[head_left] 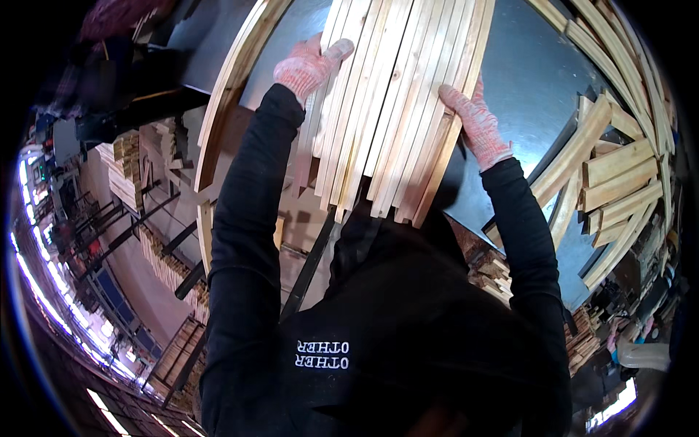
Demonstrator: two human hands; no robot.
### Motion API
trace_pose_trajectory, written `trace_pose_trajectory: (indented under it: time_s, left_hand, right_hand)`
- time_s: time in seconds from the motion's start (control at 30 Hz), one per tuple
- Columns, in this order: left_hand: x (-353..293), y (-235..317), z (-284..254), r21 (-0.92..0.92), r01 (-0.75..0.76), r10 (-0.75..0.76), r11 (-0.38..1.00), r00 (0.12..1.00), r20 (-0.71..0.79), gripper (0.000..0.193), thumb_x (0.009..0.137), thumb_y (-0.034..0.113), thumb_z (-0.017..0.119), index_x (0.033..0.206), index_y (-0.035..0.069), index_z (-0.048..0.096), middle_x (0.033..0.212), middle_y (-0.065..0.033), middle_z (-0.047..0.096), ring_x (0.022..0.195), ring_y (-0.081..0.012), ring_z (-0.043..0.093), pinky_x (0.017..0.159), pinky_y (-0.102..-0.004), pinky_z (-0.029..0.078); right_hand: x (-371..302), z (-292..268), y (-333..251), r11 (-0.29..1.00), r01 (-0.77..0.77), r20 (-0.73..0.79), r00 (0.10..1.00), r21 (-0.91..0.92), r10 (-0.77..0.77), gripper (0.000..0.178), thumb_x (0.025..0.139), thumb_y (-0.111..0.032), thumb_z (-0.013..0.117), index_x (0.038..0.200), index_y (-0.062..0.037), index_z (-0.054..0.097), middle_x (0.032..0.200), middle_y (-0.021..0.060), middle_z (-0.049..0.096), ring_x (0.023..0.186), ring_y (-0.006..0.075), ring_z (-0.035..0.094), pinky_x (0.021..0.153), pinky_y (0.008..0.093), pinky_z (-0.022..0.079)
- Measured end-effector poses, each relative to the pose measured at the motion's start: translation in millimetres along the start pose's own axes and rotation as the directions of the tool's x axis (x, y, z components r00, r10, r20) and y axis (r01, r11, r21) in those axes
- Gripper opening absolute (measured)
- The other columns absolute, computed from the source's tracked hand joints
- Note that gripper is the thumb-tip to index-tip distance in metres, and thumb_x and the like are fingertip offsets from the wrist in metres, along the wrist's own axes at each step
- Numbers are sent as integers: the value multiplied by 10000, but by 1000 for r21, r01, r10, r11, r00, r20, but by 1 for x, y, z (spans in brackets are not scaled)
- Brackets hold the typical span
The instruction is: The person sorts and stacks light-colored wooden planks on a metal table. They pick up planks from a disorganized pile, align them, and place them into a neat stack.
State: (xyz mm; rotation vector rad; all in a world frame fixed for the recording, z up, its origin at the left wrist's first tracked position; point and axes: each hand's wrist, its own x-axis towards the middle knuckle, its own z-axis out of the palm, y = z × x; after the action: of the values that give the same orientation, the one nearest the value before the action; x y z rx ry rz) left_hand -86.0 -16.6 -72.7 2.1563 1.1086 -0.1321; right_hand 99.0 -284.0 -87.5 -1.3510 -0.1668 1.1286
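Observation:
A row of several long, pale wooden strips (pixel 393 87) lies side by side in front of me, with uneven near ends that reach past the table edge toward my body. My left hand (pixel 306 67), in a pink and white knit glove, grips the row's left side, its thumb on top. On the right side, my right hand (pixel 477 124), gloved alike, clasps the outer strip with its thumb over the upper face. The fingers of both hands are partly hidden by the wood. Both hands press the strips together from the sides.
The grey metal tabletop (pixel 520 58) extends under the strips. Short wood pieces (pixel 619 175) lie heaped on its right, beside long curved-looking strips (pixel 611 51). A long wooden board (pixel 231 80) stands at the left. Stacked lumber (pixel 120 171) sits on the floor beyond.

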Motion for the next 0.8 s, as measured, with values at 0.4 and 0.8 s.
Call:
trace_pose_trajectory:
  time_s: [0.4, 0.8]
  left_hand:
    - [-29, -105, -112, 390, 389, -342, 835, 921, -187, 753, 831, 518, 761, 1374, 44, 547, 1221, -241, 681, 1120, -360, 672, 981, -441, 510]
    - [-223, -177, -142, -735, 352, -391, 579, 912, 128, 646, 780, 360, 773, 1267, -29, 608, 1082, -79, 683, 960, -165, 657, 860, -321, 548]
  right_hand:
    - [-2, 35, -6, 705, -97, -161, 987, -702, -25, 859, 942, -496, 686, 1472, 97, 359, 1281, 200, 660, 1194, 303, 614, 1036, 345, 446]
    - [3, 69, 6, 519, -13, 91, 980, -855, 174, 1035, 918, -589, 666, 1499, 144, 221, 1158, 244, 695, 1110, 363, 668, 984, 393, 498]
